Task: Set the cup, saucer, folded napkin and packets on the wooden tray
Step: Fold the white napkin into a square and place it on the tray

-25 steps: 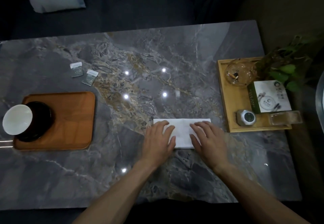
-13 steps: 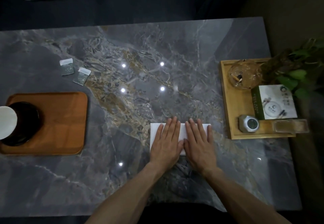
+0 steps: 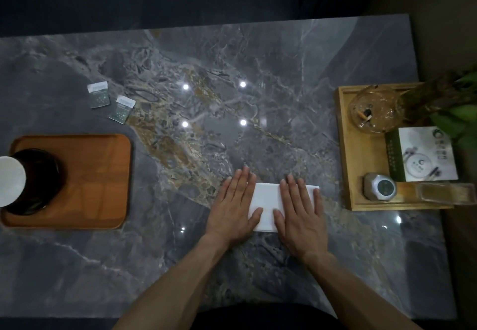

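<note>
A white folded napkin (image 3: 267, 200) lies on the marble table (image 3: 232, 71) near its front edge. My left hand (image 3: 232, 205) lies flat with fingers spread on the napkin's left end. My right hand (image 3: 300, 210) presses flat on its right part. At the far left sits the brown wooden tray (image 3: 103, 179). A dark saucer (image 3: 38, 179) rests on the tray's left side, with a white cup (image 3: 10, 179) on it, partly cut off by the frame edge. Two small packets (image 3: 99, 94) (image 3: 121, 109) lie on the table behind the tray.
A light bamboo tray (image 3: 346, 148) at the right holds a glass bowl (image 3: 374, 110), a green-and-white box (image 3: 423, 154), a small grey round device (image 3: 380, 187) and a clear case (image 3: 444, 192). Green plant leaves (image 3: 459, 107) overhang it. A dark sofa lies beyond the table.
Both hands have slid apart over the napkin, the left toward its left end and the right toward its right, leaving the white middle showing. The napkin stays in place.
</note>
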